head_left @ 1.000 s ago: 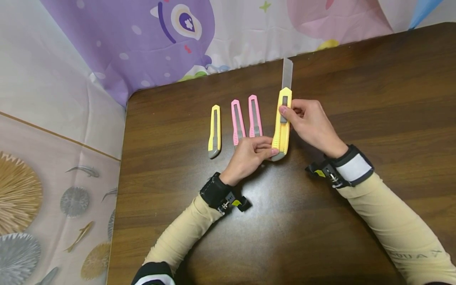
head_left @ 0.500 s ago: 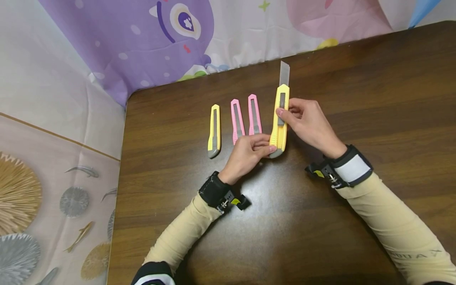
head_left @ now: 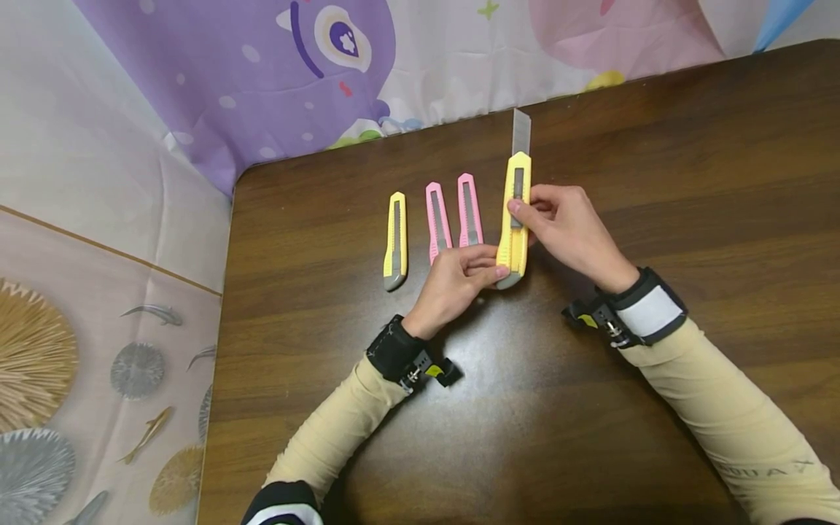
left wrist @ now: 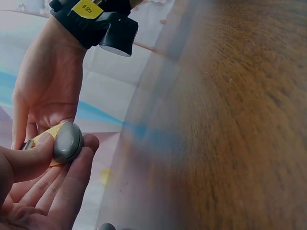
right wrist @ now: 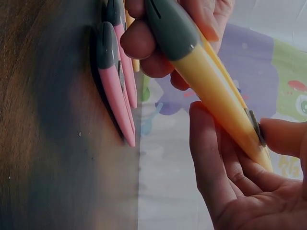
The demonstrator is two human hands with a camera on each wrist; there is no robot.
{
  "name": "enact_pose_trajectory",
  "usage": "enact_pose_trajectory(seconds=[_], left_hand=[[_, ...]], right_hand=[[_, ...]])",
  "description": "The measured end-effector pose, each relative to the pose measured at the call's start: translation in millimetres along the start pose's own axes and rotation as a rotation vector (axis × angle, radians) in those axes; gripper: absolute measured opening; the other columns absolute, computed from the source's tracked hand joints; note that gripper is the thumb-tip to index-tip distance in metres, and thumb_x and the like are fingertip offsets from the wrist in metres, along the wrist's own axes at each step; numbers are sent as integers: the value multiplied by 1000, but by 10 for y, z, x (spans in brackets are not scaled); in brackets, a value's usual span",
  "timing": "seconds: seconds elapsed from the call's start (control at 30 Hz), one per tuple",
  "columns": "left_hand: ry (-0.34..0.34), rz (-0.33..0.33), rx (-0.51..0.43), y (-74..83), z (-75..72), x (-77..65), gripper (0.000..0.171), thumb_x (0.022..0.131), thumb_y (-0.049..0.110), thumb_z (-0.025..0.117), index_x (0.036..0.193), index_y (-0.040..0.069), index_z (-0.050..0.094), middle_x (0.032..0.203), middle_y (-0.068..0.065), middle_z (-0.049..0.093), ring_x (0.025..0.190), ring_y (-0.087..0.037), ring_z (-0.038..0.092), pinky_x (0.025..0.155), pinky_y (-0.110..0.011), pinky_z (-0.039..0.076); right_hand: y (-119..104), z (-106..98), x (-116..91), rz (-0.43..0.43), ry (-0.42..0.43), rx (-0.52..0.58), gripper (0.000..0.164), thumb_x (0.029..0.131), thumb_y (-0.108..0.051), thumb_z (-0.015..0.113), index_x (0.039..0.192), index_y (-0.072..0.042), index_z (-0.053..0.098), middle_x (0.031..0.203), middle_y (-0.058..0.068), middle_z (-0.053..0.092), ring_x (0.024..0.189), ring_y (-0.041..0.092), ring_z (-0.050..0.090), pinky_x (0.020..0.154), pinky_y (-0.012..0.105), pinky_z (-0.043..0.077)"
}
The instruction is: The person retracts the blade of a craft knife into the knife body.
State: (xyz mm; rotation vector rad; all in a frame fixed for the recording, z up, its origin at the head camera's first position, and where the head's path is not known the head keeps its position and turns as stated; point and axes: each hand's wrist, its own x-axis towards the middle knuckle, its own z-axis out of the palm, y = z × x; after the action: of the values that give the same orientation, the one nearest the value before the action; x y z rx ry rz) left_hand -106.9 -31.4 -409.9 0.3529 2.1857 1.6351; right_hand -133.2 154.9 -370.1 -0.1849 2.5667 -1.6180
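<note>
A yellow utility knife (head_left: pixel 514 248) is held up over the table, its grey blade (head_left: pixel 521 133) sticking out and pointing away from me. My left hand (head_left: pixel 453 288) pinches its grey butt end (left wrist: pixel 68 142) between thumb and fingers. Farther up, my right hand (head_left: pixel 571 230) grips the body, the thumb on the dark slider (head_left: pixel 518 182). In the right wrist view that thumb (right wrist: pixel 288 136) presses the slider's edge, with fingers under the knife. Two pink utility knives (head_left: pixel 469 208) lie just left of it, their lower ends hidden behind my left hand in the head view.
Another yellow utility knife (head_left: pixel 396 240) lies on the brown wooden table (head_left: pixel 315 321), farther left, no blade showing. A printed curtain (head_left: pixel 453 58) hangs along the far table edge, and a patterned cloth (head_left: pixel 111 292) covers the left side.
The held knife has shifted slightly left and away from me. Its exposed blade is somewhat shorter than a second ago, the slider lying a little farther back. Both hands keep their hold.
</note>
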Motion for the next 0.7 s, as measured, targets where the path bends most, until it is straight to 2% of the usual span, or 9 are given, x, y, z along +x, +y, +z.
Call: enact_pose_trajectory(seconds=[0.23,0.37,0.43,0.57,0.7], left_hand=[[7,9,14,0,1,-1,30,93,7,67,121,-2,66,112,-19,73,102,-26,73,78,-24,62],[5,3,9,5,3,-5,30,93,7,67,121,-2,66,112,-19,73,102,-26,73,78,-31,63],[5,-1,7,8,3,-7,30,93,7,66,121,-2,65,112,-19,73,102,-26,73,78,-34,63],[-1,-6,-6,11,4,-6,30,93,7,66,122,-2,65,113,-19,73,101,-26,73,77,-31,63],[-7,-18,-27,12,5,-2,30,93,7,66,122,-3,65,113,-20,73,102,-26,73,78,-26,62]], right_hand=[[23,4,16,-21,-7,-23,29,100,-22,57,104,6,68,90,22,71,59,7,63,55,26,58],[26,3,12,-38,11,-52,29,100,-22,58,102,4,69,90,20,71,63,15,64,54,20,53],[23,1,4,-45,22,-67,29,100,-23,58,102,3,69,89,19,70,63,16,60,51,18,46],[19,-4,-2,-47,24,-78,30,100,-25,58,103,2,69,92,18,70,64,12,53,49,20,37],[20,-11,-6,-53,10,-71,29,100,-25,59,104,2,69,95,19,71,70,19,57,52,19,39]])
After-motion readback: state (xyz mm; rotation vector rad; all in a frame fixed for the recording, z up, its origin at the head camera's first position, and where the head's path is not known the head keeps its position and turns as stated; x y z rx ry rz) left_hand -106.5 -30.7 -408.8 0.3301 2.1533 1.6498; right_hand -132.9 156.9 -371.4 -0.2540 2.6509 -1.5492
